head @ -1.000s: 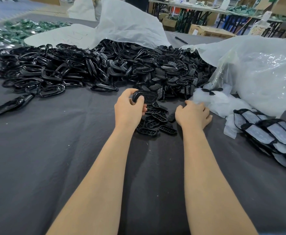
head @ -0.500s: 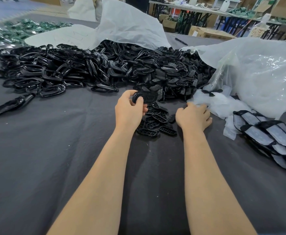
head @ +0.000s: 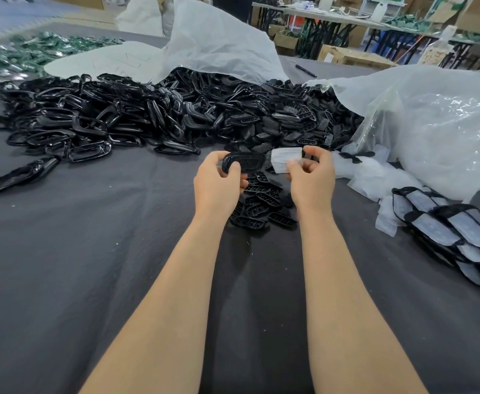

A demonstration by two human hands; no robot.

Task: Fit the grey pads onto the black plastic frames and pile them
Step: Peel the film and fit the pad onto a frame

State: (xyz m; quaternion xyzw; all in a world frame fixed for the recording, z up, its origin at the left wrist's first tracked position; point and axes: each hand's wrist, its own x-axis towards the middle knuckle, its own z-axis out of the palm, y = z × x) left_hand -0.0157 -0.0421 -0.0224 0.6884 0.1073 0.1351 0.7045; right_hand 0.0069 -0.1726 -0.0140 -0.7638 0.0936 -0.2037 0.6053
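Left hand (head: 217, 182) grips black plastic frame (head: 244, 162), long axis running left-right. Right hand (head: 314, 177) pinches grey pad (head: 287, 158) just right of frame, ends near touching, axes roughly in line. Finished pile (head: 446, 231) lies further right, nearer right hand.

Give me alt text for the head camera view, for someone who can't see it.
A person's left hand holds a black plastic frame while the right hand pinches a pale grey pad beside it, above a dark cloth table. A heap of black frames lies behind; padded frames are piled at right.
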